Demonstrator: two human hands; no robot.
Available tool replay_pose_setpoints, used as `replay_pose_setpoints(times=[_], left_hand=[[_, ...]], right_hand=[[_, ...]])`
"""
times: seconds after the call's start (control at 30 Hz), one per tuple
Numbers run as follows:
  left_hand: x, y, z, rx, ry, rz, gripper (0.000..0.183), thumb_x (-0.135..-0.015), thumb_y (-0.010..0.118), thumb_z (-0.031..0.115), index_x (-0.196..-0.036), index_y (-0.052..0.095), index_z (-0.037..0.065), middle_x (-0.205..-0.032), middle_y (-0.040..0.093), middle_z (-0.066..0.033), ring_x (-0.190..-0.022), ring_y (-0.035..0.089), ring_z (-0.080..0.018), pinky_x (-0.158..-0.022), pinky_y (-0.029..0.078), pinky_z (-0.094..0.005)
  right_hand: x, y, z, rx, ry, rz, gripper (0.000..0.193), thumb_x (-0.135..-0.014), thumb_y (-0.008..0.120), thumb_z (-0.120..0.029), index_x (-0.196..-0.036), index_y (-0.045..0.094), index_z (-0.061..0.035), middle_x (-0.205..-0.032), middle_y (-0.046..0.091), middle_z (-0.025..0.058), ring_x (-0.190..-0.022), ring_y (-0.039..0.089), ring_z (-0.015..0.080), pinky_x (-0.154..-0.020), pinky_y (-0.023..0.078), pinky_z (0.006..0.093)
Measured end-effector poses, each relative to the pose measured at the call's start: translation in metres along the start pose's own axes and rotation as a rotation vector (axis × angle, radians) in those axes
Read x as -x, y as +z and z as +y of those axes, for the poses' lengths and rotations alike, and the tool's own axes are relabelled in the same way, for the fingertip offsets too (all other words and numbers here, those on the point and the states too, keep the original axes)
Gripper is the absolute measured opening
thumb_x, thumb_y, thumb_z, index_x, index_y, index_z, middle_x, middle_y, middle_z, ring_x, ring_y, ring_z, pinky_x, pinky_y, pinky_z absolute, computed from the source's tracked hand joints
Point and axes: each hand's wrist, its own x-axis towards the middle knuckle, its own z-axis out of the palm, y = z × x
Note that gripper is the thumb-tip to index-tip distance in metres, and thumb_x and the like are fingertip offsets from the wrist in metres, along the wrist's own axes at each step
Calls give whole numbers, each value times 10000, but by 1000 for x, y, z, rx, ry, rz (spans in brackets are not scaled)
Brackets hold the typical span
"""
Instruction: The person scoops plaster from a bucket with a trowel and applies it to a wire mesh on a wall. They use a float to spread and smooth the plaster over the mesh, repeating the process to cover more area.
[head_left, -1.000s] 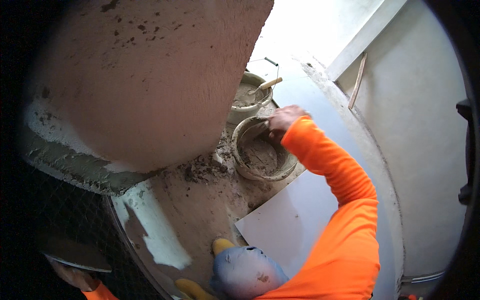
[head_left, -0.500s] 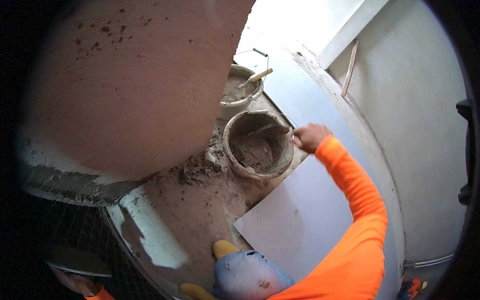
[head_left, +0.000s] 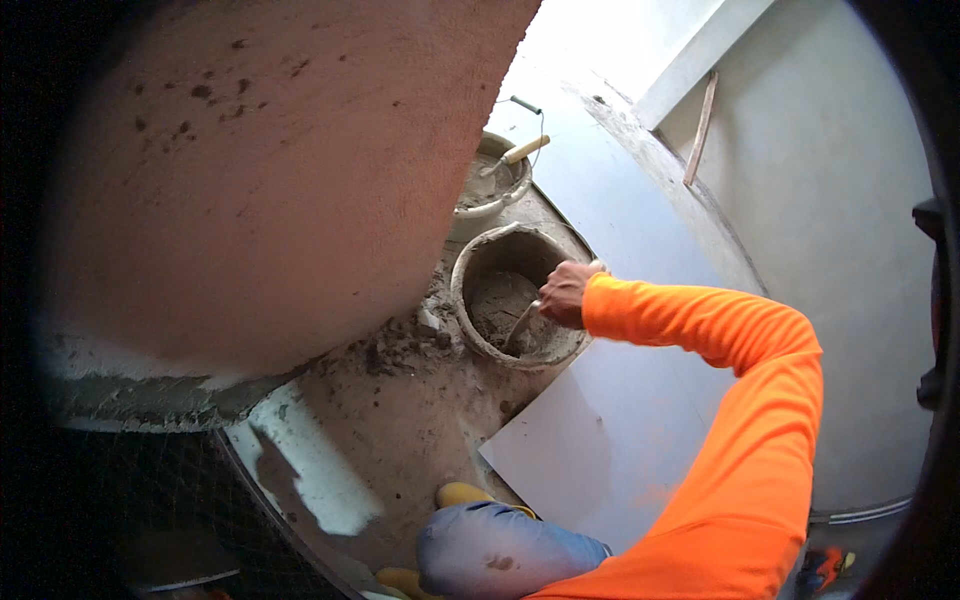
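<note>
My right hand (head_left: 566, 294) is closed around a trowel (head_left: 521, 326) over the near bucket (head_left: 463, 312). The trowel's lower end reaches into the grey-brown mortar (head_left: 497, 300) inside. At the dark lower left, the edge of a flat plastering trowel (head_left: 195, 580) shows, with a bit of orange sleeve beside it; the left hand itself is nearly lost in shadow and the frame edge. Behind the near bucket stands a second bucket (head_left: 478, 212) of mortar, with a wooden-handled trowel (head_left: 522, 151) leaning in it.
A large plastered surface (head_left: 290, 200) fills the upper left, its lower edge (head_left: 140, 400) coated in wet grey mortar. Mortar crumbs (head_left: 400, 350) litter the floor beside the buckets. A pale board (head_left: 560, 430) lies to their right. A wooden strip (head_left: 702, 130) leans against the right wall (head_left: 830, 250).
My right hand has moved left and slightly down, over the near bucket's opening, and its trowel now angles down into the mortar. The plastering trowel at lower left has sunk toward the frame edge.
</note>
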Motion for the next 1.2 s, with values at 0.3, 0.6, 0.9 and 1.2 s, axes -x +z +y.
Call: replay_pose_setpoints(times=[0.3, 0.6, 0.9, 1.2], left_hand=[[13, 14, 6, 8, -24, 16, 741, -954, 603, 533, -1434, 440, -7, -1384, 531, -205, -1156, 601, -340, -971, 520, -475], [15, 16, 12, 9, -13, 19, 698, -953, 618, 517, -1392, 470, -5, -1341, 552, -197, -1121, 610, -335, -951, 525, -471], [24, 15, 15, 26, -23, 36, 655, -952, 634, 501, -1350, 500, -2, -1297, 573, -188, -1087, 620, -330, -930, 529, -468], [26, 6, 18, 26, -19, 48, 613, -951, 649, 485, -1308, 530, 1, -1254, 595, -179, -1052, 629, -326, -910, 534, -464]], right_hand=[[-38, 20, 28, 180, 157, -113, 147, -852, 680, -233, -906, 807, -181, -906, 775, 46, -845, 752, 238, -692, 590, 424], [30, -72, 22, -442, -62, -510, 254, -879, 651, -283, -1041, 764, -124, -892, 734, 113, -771, 704, 249, -762, 565, 428], [-43, 21, 19, 220, 225, -119, 238, -940, 620, -256, -1073, 779, -139, -1095, 762, 51, -1025, 733, 249, -792, 604, 412], [-82, 20, 30, 65, 393, 12, 206, -931, 644, -278, -1018, 786, -157, -1057, 767, 67, -1020, 730, 259, -835, 591, 402]])
